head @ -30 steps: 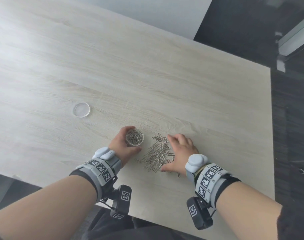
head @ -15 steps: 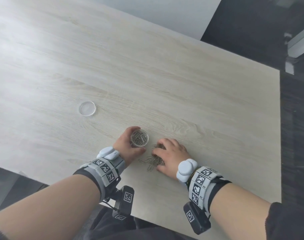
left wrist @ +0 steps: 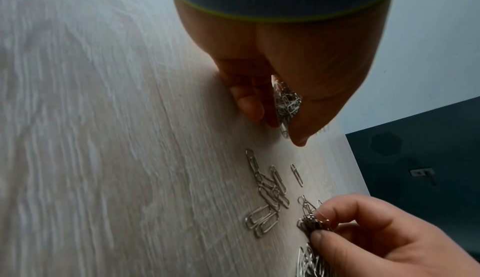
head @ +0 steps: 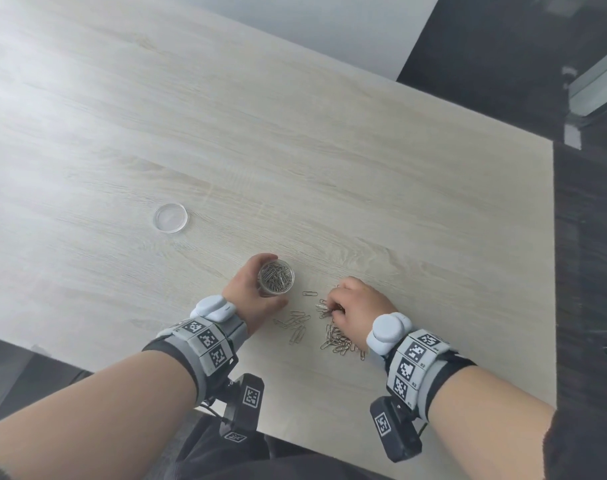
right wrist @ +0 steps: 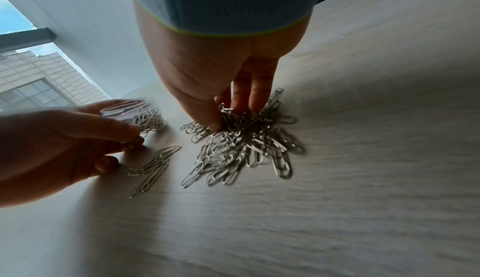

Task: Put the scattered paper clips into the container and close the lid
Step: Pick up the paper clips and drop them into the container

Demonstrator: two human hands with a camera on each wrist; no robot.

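A small clear round container (head: 276,277) (right wrist: 140,117), partly filled with silver paper clips, stands on the table. My left hand (head: 251,296) (left wrist: 275,100) grips it around the side. To its right lie scattered paper clips (head: 296,323) (left wrist: 267,197) and a denser heap (head: 340,341) (right wrist: 244,146). My right hand (head: 354,301) (right wrist: 228,115) pinches a bunch of clips at the top of the heap with thumb and fingertips. One single clip (head: 310,293) lies between the container and that hand. The clear round lid (head: 170,218) lies apart, farther left on the table.
The light wood table (head: 329,150) has its near edge just below my wrists and its right edge close beyond the right hand. A dark floor (head: 589,271) lies past that edge. A pale wall stands behind the table.
My right hand went from lying flat over the clips to curling up and pinching a bunch of them, uncovering loose clips below it. The left hand kept its hold on the container.
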